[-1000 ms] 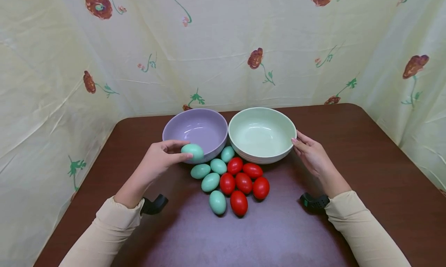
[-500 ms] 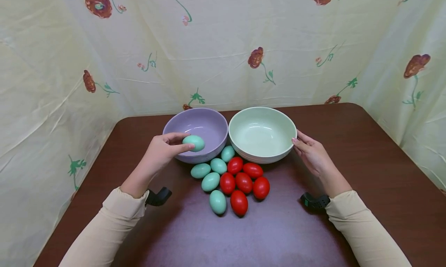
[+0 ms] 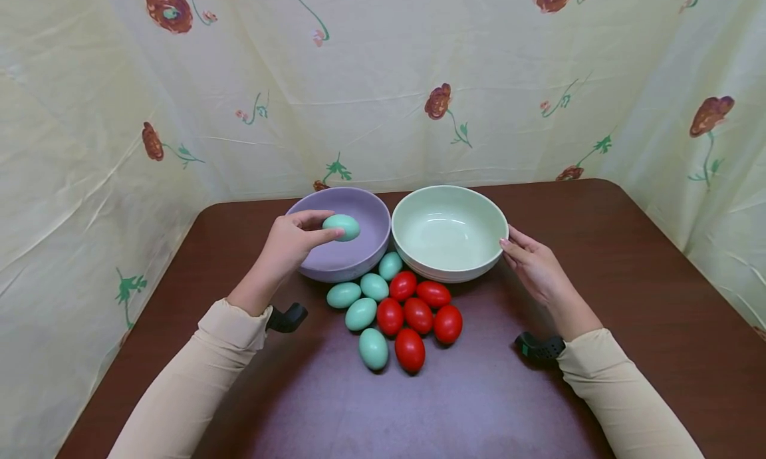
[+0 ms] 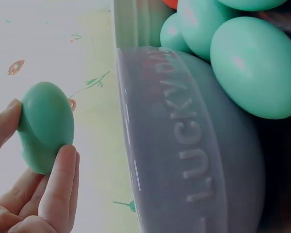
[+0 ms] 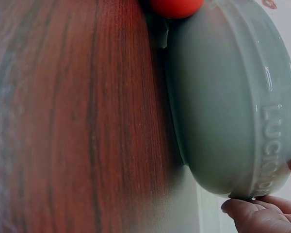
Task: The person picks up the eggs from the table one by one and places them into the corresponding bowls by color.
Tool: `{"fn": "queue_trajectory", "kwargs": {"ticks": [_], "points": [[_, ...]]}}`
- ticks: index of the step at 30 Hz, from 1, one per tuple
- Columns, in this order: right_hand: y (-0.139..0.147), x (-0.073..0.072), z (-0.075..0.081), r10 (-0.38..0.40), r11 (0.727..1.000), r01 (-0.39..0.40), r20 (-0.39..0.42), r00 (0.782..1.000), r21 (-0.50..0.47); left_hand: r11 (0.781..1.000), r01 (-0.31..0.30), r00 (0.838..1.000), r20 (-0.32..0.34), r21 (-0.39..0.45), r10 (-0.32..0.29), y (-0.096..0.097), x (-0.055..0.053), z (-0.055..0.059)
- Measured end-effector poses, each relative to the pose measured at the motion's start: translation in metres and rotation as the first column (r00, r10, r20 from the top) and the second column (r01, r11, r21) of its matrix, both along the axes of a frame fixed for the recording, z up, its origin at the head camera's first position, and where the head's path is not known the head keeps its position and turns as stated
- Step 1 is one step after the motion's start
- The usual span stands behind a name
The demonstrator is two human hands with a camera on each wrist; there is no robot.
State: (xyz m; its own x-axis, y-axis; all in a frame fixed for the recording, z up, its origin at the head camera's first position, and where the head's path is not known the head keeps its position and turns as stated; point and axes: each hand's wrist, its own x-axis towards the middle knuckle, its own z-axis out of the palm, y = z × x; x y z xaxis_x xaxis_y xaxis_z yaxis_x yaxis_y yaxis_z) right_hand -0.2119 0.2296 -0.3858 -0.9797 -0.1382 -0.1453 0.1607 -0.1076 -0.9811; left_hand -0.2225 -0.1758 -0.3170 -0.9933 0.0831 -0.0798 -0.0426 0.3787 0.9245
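Pinched between the thumb and fingers of my left hand (image 3: pixel 286 245) is a mint-green egg (image 3: pixel 342 227), held over the purple bowl (image 3: pixel 374 246). The left wrist view shows this egg (image 4: pixel 47 121) apart from the bowl's wall (image 4: pixel 169 145). My right hand (image 3: pixel 541 269) grips the right side of the pale green bowl (image 3: pixel 449 236), thumb at the rim and fingers against the outer wall. Both bowls stand side by side, and no egg shows inside either. In front of them lie several mint-green eggs (image 3: pixel 362 314) and several red eggs (image 3: pixel 418 314), grouped close together.
The dark brown table (image 3: pixel 479 406) carries everything. A flowered cloth (image 3: pixel 371 113) hangs behind its far edge and along both sides. Black bands with wrist cameras (image 3: pixel 287 318) sit on both wrists.
My left hand has moved forward and to the right with the mint-green egg, from the purple bowl's near rim to over its inside. My right hand stays on the pale green bowl.
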Motion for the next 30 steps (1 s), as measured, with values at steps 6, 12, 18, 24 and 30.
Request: {"fn": "queue_trajectory", "kwargs": {"ticks": [6,12,18,24,30], "points": [[0.001,-0.002,0.002,-0.002,1.000,0.001,-0.008,1.000,-0.009,0.999,-0.022,1.000,-0.018,0.027,0.022,0.002,-0.011,0.000],[0.000,-0.002,0.000,0.004,1.000,-0.004,-0.008,1.000,-0.007,0.998,-0.034,0.999,-0.010,0.051,0.034,0.001,-0.019,-0.002],[0.000,-0.001,-0.001,0.011,1.000,-0.011,-0.011,1.000,0.000,0.998,-0.040,0.999,-0.001,0.039,0.040,0.003,-0.027,-0.006],[0.000,0.000,0.000,0.010,1.000,-0.010,-0.001,1.000,0.015,0.998,-0.054,0.999,0.007,0.040,0.054,0.007,-0.034,-0.006],[0.000,0.000,-0.001,0.009,1.000,-0.009,-0.002,1.000,0.004,0.995,-0.085,0.996,0.031,0.046,0.083,0.009,-0.041,-0.005]]}}
